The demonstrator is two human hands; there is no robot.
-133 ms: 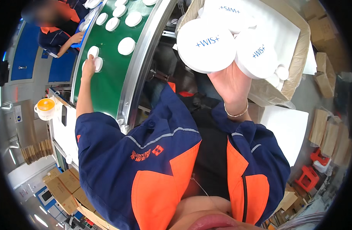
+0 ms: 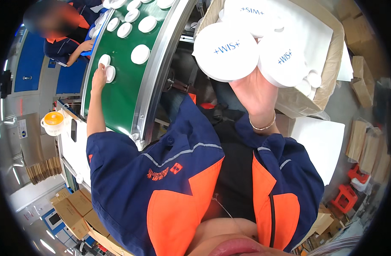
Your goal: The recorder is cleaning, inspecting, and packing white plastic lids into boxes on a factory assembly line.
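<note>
My left hand (image 2: 100,77) reaches over the green conveyor belt, fingers bent against two small white round lids, an upper one (image 2: 104,60) and a lower one (image 2: 109,74). Part of its grip is hidden behind the hand itself. Over at the right, my right hand (image 2: 256,91) is turned palm up, with two larger white lids on it, a left lid (image 2: 226,62) and a right lid (image 2: 277,70). Both bear blue print and are tilted side by side. Its fingers are mostly hidden under them. Behind is a lined carton (image 2: 295,109) holding more white lids.
More white lids ride on the green belt (image 2: 124,98), which has a metal side rail (image 2: 150,85). A co-worker's hand (image 2: 87,45) rests by a blue tray at upper left. An orange-lidded container (image 2: 53,121) and a phone (image 2: 73,130) sit on a white table.
The two lids over my right hand have shifted slightly left. My left hand stays by the small lids, now showing more of the lower one. The whole view has moved a little.
</note>
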